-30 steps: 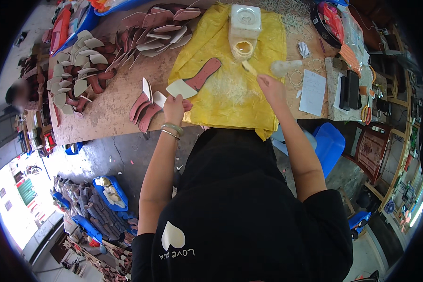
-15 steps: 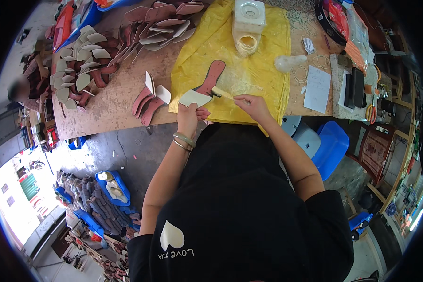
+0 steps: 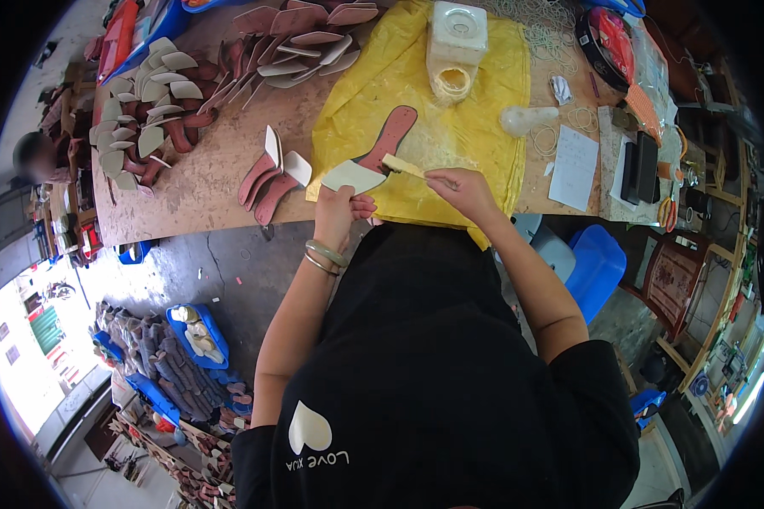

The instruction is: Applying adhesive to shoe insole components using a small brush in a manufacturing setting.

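Observation:
My left hand (image 3: 335,216) is closed on the pale heel end of a shoe insole (image 3: 392,140), thumb on top and fingers curled beneath. Its reddish-brown forepart points away over a yellow plastic sheet (image 3: 335,127). Between the fingertips of my right hand (image 3: 465,193) is the handle of a small, flat, pale-yellow brush (image 3: 407,166). The dark bristle end is at the insole's right edge, near where the pale piece meets the reddish part; whether it touches cannot be made out. Beyond stands a whitish plastic container (image 3: 457,51) with a round, crusted opening facing me.
Left of the sheet lie a few similar insoles (image 3: 272,191), with larger piles (image 3: 157,110) farther back. To the right are a cloudy plastic bottle (image 3: 526,119), a written sheet of paper (image 3: 575,170) and orange-handled scissors (image 3: 669,210). A blue tub (image 3: 598,267) stands below the table's edge.
The brush has turned slightly, showing more of its flat side, and stays by the insole's right edge. Both hands keep their holds. The whole view has shifted a little.

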{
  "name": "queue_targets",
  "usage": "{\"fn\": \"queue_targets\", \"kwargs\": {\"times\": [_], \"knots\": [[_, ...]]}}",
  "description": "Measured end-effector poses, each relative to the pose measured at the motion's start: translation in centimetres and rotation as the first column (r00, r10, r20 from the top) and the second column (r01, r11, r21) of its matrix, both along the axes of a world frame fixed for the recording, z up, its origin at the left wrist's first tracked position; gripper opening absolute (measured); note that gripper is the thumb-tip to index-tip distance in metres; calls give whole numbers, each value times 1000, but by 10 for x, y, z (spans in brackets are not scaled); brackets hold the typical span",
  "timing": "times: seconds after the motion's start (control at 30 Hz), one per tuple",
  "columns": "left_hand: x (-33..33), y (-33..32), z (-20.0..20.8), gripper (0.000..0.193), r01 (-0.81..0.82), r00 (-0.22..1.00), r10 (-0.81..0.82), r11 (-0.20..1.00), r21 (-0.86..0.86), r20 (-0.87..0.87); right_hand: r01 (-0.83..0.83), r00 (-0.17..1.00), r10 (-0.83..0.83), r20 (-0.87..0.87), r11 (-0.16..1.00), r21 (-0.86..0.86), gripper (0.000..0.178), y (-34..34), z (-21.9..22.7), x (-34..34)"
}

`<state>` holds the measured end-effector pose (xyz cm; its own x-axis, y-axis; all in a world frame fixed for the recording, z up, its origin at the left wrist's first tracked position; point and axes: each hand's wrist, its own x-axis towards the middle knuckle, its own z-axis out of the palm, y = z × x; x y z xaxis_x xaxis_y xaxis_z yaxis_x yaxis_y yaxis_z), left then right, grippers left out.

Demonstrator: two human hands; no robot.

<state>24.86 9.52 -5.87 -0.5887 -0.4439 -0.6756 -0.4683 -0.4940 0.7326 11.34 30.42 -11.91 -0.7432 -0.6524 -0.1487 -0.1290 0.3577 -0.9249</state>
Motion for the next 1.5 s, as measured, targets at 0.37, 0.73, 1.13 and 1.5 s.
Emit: {"fn": "queue_targets", "kwargs": {"times": [0.37, 0.73, 1.13, 1.5], "knots": [[0, -6, 10, 28, 113, 992, -111, 993, -42, 52, 187, 982, -187, -7, 975, 119, 24, 12, -38, -41], [-6, 1, 10, 35, 161, 986, -157, 985, -65, 57, 41, 958, 38, -286, 963, 266, 21, -17, -29, -58], [-2, 8, 6, 29, 186, 982, -178, 970, -156, 60, -11, 999, 9, 48, 999, 31, 25, -42, -7, 21], [7, 8, 15, 31, 206, 978, -190, 943, -262, 87, 44, 984, -54, 169, 997, 59, 25, -45, -14, 9]]}}
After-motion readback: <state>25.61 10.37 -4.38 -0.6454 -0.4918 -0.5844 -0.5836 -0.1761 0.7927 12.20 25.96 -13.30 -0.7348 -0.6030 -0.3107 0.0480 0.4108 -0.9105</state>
